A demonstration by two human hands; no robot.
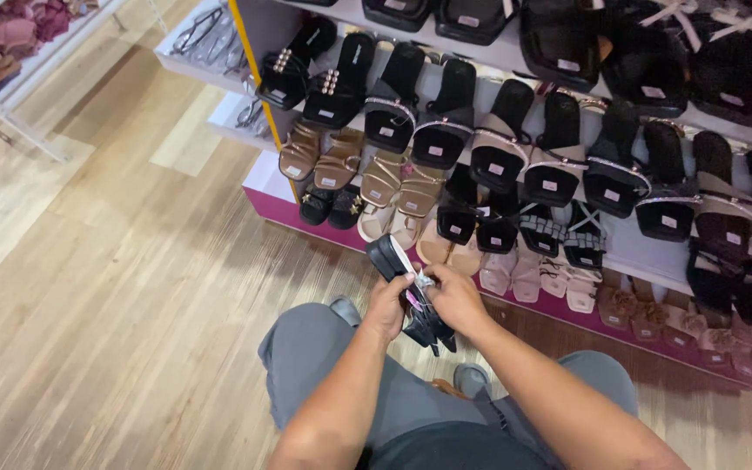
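The person crouches on the wooden floor in front of a low shoe rack, knees in grey trousers showing below the forearms. Both hands meet just in front of the rack's lowest tier, on a black sandal held off the shelf and tilted, its toe end pointing up and toward the rack, its heel end hanging down toward the person's lap. The left hand grips the sandal from the side, fingers curled shut around its edge. The right hand rests on the sandal's upper side, fingers bent and pinching at a small light-coloured tag with a pink mark; whether the tag is being fixed on or pulled off cannot be told. As judged from this, the sandal is out of the display and its tag is under handling; it is not yet back on the rack. On the lowest tier, just behind the sandal, stand pale pink and beige sandals; directly above these are black sandals, and tan strappy sandals stand to their left. Most displayed pairs already carry small white labels. No obvious empty slot for the held sandal can be made out on the rack.
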